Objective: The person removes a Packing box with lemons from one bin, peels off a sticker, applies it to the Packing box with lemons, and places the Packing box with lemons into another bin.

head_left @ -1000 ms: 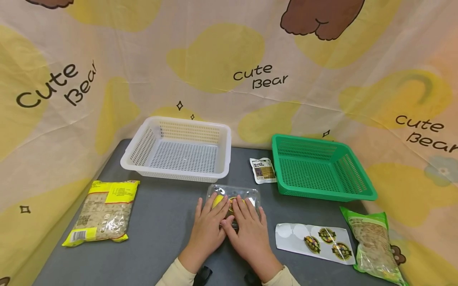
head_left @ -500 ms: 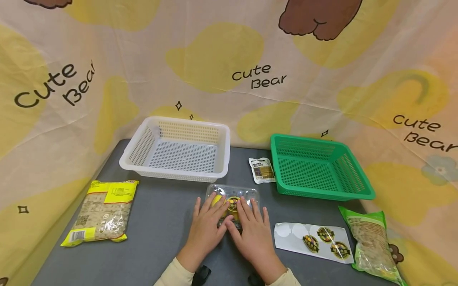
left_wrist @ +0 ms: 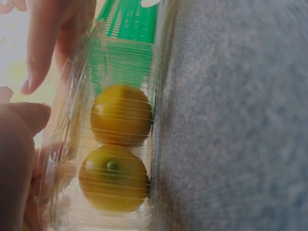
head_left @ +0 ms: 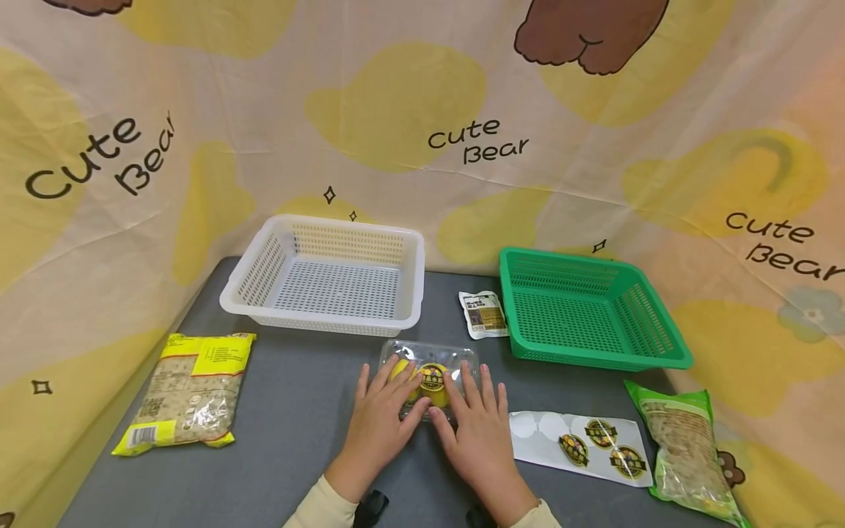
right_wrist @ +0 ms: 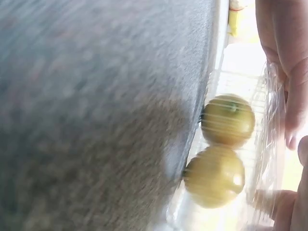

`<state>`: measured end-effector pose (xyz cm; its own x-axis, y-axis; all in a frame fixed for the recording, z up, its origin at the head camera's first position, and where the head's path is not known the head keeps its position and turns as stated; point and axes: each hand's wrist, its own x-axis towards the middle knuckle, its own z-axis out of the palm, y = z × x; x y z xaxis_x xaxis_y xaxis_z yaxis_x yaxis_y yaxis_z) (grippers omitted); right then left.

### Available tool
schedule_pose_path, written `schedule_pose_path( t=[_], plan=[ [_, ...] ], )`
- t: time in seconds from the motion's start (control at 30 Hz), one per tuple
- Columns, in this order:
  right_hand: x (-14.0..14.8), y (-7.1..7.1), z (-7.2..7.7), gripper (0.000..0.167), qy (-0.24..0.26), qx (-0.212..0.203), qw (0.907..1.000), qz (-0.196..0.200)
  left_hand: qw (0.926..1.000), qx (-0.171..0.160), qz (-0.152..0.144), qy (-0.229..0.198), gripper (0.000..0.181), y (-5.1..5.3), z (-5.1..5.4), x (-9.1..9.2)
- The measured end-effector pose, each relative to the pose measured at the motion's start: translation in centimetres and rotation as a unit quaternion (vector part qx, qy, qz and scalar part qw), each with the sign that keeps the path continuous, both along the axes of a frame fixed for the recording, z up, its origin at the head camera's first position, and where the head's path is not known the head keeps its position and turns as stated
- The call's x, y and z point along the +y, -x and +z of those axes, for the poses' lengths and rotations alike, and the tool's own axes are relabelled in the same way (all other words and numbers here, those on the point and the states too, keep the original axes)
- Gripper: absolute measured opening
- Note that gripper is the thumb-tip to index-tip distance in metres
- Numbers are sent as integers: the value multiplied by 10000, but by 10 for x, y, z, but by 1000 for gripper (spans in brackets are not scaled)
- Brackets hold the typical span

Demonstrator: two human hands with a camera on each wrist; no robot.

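Note:
In the head view, a clear plastic box (head_left: 462, 356) sits on the grey table, its lid bearing a round black-and-gold sticker (head_left: 432, 377). Two round yellow fruits (left_wrist: 121, 115) show through its side in the left wrist view, one with a green stem end. My left hand (head_left: 379, 425) rests on the lid's left part with straight fingers. Spread over the right part and edge of the lid is my right hand (head_left: 480, 434); whether all its fingers touch the box I cannot tell. Neither hand grips anything.
Behind stand a white basket (head_left: 264, 312) and a green basket (head_left: 597, 361), with a small white-and-brown packet (head_left: 485, 315) between them. A yellow bag (head_left: 188, 392) lies left. To the right are a sticker sheet (head_left: 551, 451) and a green bag (head_left: 686, 447).
My right hand has shifted right and its fingers have spread, uncovering the sticker and more fruit. The left hand has stayed nearly still on the lid.

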<state>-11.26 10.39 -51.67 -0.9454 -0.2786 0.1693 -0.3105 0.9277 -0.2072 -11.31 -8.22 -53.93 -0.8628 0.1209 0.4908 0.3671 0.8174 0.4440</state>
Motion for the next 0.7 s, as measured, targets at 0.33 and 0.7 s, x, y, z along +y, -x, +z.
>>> schedule_pose_path(
  t=[0.33, 0.7],
  plan=[
    [15, 2, -5, 61, 265, 169, 9993, -193, 9999, 24, -45, -133, 38, 2, 3, 0],
    [34, 4, -8, 62, 374, 3, 9982, -478, 9998, 39, 4, -191, 37, 0, 0, 0]
  ],
)
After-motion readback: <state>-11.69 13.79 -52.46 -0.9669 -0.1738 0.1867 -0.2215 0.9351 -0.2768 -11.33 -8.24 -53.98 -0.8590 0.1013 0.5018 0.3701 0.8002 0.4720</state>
